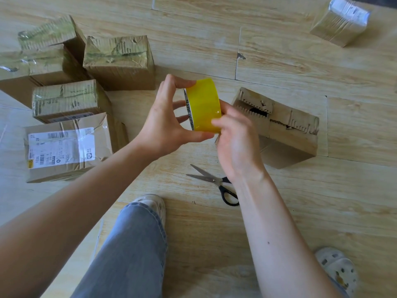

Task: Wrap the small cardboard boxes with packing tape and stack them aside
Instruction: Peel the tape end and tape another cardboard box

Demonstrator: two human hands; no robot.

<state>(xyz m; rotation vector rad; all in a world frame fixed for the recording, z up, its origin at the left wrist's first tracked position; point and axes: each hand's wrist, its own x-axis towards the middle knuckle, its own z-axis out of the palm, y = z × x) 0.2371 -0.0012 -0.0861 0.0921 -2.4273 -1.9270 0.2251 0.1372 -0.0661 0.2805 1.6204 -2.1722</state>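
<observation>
Our left hand (167, 117) grips the roll of tape (204, 104) in mid-air. Its fingers curl over the top and into the core, and the thumb clamps the bottom edge. Our right hand (236, 143) comes in from the other side. Its curled fingers close on the yellow band near the lower edge, but we cannot tell whether they have caught a loose end. Both forearms are bare and reach forward from the bottom of the view.

Just beyond the right hand lies an open box (277, 123), torn along its top seam, and the hand hides its near corner. On the left is a cluster of boxes. It includes a labelled box (64, 145) nearest us, a smaller box (64, 100) behind it, a square box (120, 61) beside the tape, and more at the far left edge. A shiny wrapped box (339, 20) sits well apart at the upper right. Scissors (214, 181) lie open below the right wrist.

Everything rests on a pale wood-grain floor (279, 61). A leg in jeans (133, 244) and two light shoes (339, 267) show at the bottom.
</observation>
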